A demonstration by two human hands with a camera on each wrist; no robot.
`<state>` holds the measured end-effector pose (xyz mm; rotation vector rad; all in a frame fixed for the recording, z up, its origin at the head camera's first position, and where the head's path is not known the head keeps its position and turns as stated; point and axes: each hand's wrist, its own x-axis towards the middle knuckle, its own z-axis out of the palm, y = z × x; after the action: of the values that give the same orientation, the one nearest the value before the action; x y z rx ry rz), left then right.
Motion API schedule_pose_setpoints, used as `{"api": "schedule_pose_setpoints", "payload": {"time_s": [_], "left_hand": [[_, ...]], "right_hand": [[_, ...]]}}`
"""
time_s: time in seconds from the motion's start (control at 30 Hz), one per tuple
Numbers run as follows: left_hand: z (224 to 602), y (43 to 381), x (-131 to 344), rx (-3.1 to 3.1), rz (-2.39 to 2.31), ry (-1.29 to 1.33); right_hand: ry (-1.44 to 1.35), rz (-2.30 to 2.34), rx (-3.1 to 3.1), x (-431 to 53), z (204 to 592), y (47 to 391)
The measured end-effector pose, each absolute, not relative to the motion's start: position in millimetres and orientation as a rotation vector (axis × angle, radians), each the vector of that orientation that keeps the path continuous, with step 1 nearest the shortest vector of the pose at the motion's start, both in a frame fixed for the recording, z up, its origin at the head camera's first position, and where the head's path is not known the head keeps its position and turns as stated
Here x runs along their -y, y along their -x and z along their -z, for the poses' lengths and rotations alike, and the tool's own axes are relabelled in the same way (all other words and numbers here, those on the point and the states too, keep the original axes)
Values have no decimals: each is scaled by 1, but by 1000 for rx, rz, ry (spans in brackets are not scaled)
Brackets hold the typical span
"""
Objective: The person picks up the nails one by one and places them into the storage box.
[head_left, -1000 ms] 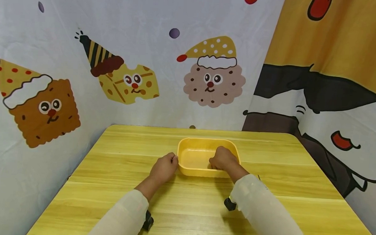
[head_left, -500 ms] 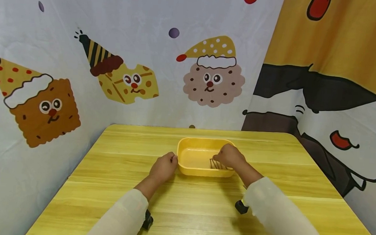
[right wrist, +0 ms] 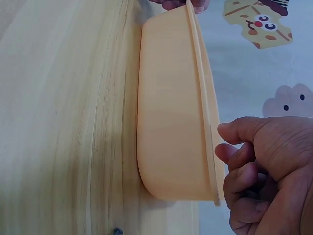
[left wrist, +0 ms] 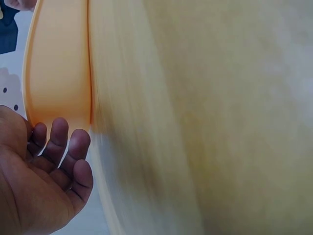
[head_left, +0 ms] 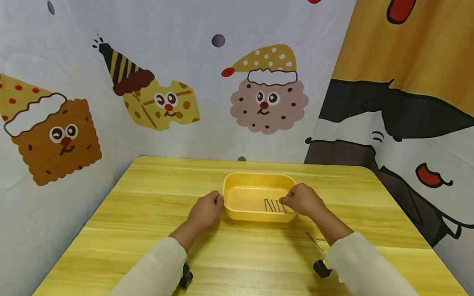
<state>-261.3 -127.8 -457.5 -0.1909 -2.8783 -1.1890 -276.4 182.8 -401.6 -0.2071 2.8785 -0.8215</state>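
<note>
A yellow plastic box (head_left: 257, 216) stands on the table. My left hand (head_left: 206, 211) holds its left end, fingertips against the outer wall in the left wrist view. Several thin dark nails (head_left: 271, 205) lie side by side in the right part of the box. Over the right rim is my right hand (head_left: 304, 200), its fingertips close to the rightmost nail's upper end; contact cannot be made out. In the right wrist view its thumb and forefinger stand apart, with nothing visible between them, and the other fingers are loosely bent.
A few loose nails (head_left: 314, 240) lie on the wooden table (head_left: 231, 264) right of the box, partly hidden by the right forearm. Behind the table hangs a printed cloth (head_left: 211, 21). Black devices (head_left: 322, 268) sit at both wrists.
My right hand has moved out of the box to the right, uncovering the row of nails inside and the loose nails on the table. The left hand and the box have stayed put.
</note>
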Motion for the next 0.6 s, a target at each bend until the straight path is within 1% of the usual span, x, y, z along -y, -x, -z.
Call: {"api": "schedule_pose_setpoints", "payload": {"time_s": [0.6], "left_hand": [[458,262,128,2877,1184,196]], "right_hand": [[142,864,-2889,-229,397,252]]}}
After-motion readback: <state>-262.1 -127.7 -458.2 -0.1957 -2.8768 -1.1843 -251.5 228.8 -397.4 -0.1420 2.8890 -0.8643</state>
